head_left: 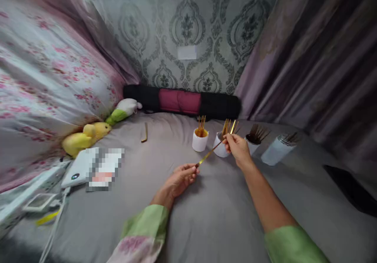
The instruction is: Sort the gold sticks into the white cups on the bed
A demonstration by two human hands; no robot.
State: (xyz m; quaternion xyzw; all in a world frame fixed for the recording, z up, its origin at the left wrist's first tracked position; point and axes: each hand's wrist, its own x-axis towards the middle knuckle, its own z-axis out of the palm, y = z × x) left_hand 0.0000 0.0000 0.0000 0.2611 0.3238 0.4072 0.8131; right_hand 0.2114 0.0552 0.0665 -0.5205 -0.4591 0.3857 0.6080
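The lone head camera looked forward and down from six o'clock, the hands (180, 179) fairly near below it, the bed (218, 216) spreading wide, the wall (187, 23) farthest at twelve.

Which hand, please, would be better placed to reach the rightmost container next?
Probably the right hand: it is clearly nearer that container, while the left hand sits farther left. A thin stick runs between them.

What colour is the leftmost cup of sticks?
The cup is white outside and golden-yellow inside, seen in the head view.
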